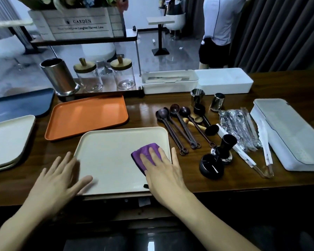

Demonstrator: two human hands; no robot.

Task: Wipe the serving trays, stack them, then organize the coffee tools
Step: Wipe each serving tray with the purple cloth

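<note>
A cream tray (114, 153) lies at the counter's front edge. My right hand (161, 171) presses a purple cloth (146, 153) flat on the tray's right side. My left hand (62, 176) rests spread on the tray's left edge, with the thumb on its surface. An orange tray (87, 116) lies behind it. At the left sit stacked cream trays (7, 140) and a dark blue tray (20, 104). To the right lie long dark coffee scoops (178, 127), a black tamper (225, 147), a black round dish (211, 165) and wrapped utensils (237, 125).
Two steel cups (198, 96) stand behind the scoops. White lidded boxes (170, 81) line the back, and another white box (288, 133) lies at the right. A steel canister (59, 77) and two glass jars (88, 77) stand on a rack. A person (219, 31) stands beyond the counter.
</note>
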